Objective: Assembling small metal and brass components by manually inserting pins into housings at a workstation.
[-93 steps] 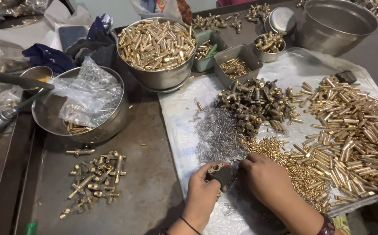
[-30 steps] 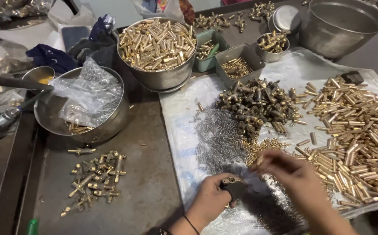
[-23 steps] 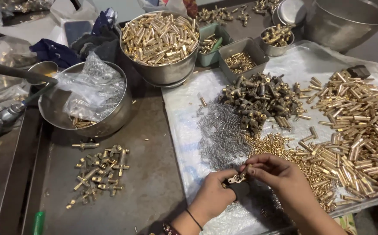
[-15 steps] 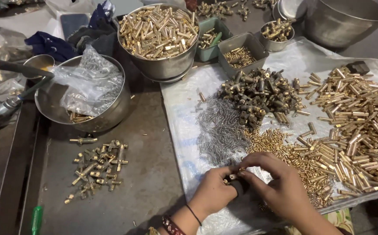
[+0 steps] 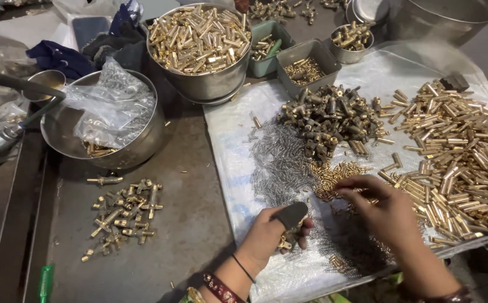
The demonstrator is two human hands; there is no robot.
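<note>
Head view: left hand curled shut around a small brass fitting, thumb capped in a dark guard, low on the white sheet. Right hand reaching into the heap of small brass pins, fingertips pinched together, though on what cannot be told. Grey springs just left of the heap, long brass tubes to the right. Best done, by this look, with the fitting held steady and one pin picked cleanly at a time.
</note>
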